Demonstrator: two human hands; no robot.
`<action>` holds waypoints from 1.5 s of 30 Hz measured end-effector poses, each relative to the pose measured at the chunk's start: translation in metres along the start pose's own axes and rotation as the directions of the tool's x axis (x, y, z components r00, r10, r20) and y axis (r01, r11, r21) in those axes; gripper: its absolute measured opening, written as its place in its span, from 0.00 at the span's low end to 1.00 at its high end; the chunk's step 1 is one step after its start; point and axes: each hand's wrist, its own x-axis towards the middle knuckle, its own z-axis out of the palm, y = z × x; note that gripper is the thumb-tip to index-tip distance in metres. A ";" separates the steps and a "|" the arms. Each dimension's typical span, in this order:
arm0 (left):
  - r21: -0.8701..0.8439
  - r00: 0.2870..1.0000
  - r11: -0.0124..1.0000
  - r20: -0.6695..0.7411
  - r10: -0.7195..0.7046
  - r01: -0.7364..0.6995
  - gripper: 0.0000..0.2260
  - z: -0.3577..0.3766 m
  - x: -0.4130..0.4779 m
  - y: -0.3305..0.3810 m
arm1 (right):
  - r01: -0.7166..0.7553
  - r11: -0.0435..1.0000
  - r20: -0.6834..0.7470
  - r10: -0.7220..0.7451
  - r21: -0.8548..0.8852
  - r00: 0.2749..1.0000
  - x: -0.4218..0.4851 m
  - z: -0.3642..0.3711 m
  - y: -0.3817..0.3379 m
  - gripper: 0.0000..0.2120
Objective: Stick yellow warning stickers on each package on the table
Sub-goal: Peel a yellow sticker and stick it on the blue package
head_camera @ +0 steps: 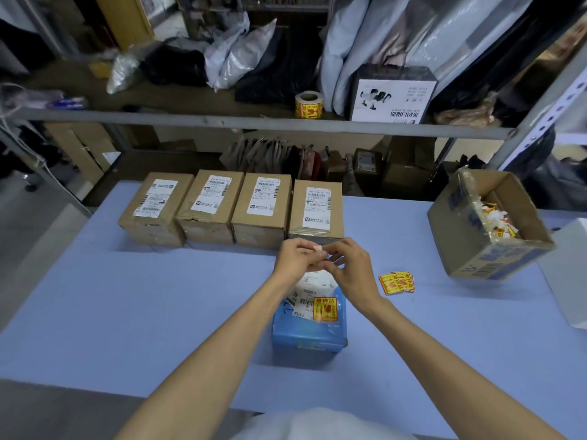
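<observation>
A blue package (309, 328) lies on the blue table (127, 312) in front of me, with a yellow warning sticker (325, 309) on its top beside a white label. Above it, my left hand (293, 257) and my right hand (351, 268) meet and pinch a small white scrap of paper (318, 248) between their fingertips. A short strip of yellow stickers (397, 283) lies on the table to the right of my right hand. Several brown cardboard packages (209, 206) with white shipping labels stand in a row at the table's far edge.
An open cardboard box (486, 230) holding crumpled sticker backings stands at the right. A roll of yellow stickers (308, 104) sits on the metal shelf (254, 120) behind the table, among bags and a white carton (392, 95).
</observation>
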 end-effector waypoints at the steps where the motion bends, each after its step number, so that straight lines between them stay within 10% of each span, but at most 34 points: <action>1: -0.025 1.000 1.000 -0.004 0.004 -0.004 0.06 0.000 0.000 0.001 | 0.003 1.000 0.005 -0.003 -0.004 1.000 0.002 -0.003 0.001 0.08; 19: 0.024 0.988 0.988 -0.015 0.153 -0.152 0.03 0.016 0.002 0.020 | -0.108 0.966 -0.132 0.142 0.236 0.981 0.014 -0.018 -0.004 0.03; 32: -0.034 0.992 0.992 0.030 0.120 -0.119 0.08 0.012 0.006 0.021 | -0.203 0.881 0.030 0.211 0.428 0.977 0.023 -0.034 -0.010 0.06; 45: 0.484 0.905 0.796 -0.017 0.424 -0.364 0.03 0.024 0.002 0.025 | -0.304 0.888 -0.059 0.343 0.345 0.937 0.031 -0.025 -0.006 0.06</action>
